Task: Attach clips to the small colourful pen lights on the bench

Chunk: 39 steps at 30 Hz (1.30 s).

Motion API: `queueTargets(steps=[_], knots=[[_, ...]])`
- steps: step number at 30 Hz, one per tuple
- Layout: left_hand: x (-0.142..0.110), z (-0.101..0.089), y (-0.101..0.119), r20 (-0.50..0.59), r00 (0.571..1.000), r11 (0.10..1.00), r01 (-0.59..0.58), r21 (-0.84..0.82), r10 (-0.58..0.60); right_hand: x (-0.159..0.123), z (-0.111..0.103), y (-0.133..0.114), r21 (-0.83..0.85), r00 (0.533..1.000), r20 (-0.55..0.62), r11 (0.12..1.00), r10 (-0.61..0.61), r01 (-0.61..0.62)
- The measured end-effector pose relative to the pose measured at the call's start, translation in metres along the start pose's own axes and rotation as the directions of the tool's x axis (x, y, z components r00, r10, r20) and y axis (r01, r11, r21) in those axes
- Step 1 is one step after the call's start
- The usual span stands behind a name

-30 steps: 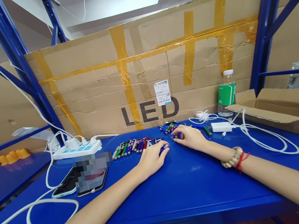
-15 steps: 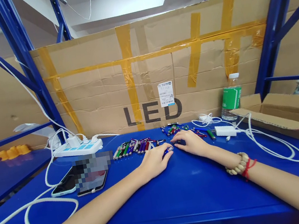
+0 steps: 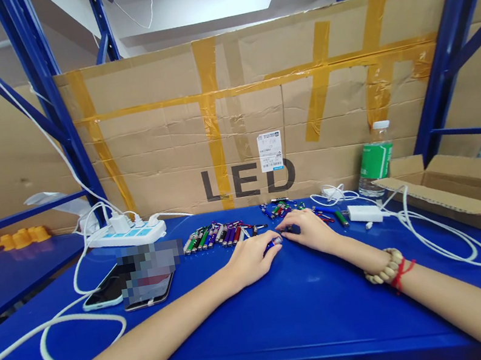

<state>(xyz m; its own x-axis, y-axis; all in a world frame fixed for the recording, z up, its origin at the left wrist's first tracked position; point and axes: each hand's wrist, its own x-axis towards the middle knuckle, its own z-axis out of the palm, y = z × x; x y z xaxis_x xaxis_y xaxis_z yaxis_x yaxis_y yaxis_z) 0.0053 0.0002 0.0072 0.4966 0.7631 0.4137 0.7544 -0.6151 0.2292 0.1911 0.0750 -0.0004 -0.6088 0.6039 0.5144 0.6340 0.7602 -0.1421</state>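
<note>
Hands at mid-frame: left hand (image 3: 254,259), fingers closed on a blue metallic tube (image 3: 272,243); right hand (image 3: 307,231), fingers curled, grasp unclear, beside assorted metallic tubes (image 3: 215,236).

From the wearer's head, the single camera looks forward and down, close over the near side of the table (image 3: 308,310), facing the cardboard (image 3: 162,150) at twelve o'clock.

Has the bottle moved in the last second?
No, the bottle still stands beside the box, its cap just under the same tape strip on the cardboard.
</note>
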Motion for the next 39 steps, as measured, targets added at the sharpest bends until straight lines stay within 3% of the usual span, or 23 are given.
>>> queueTargets(steps=[23, 39], knots=[[0.0003, -0.0027, 0.0016, -0.002, 1.000, 1.000, 0.025, -0.011, -0.025, 0.0007, 0.0032, 0.0021, 0.021, 0.996, -0.013, 0.995, -0.093, 0.093], [0.0001, -0.0022, 0.0017, -0.016, 0.999, 0.998, 0.051, -0.022, -0.052, 0.0018, 0.0029, 0.0009, 0.046, 0.996, 0.000, 0.995, -0.093, 0.092]])
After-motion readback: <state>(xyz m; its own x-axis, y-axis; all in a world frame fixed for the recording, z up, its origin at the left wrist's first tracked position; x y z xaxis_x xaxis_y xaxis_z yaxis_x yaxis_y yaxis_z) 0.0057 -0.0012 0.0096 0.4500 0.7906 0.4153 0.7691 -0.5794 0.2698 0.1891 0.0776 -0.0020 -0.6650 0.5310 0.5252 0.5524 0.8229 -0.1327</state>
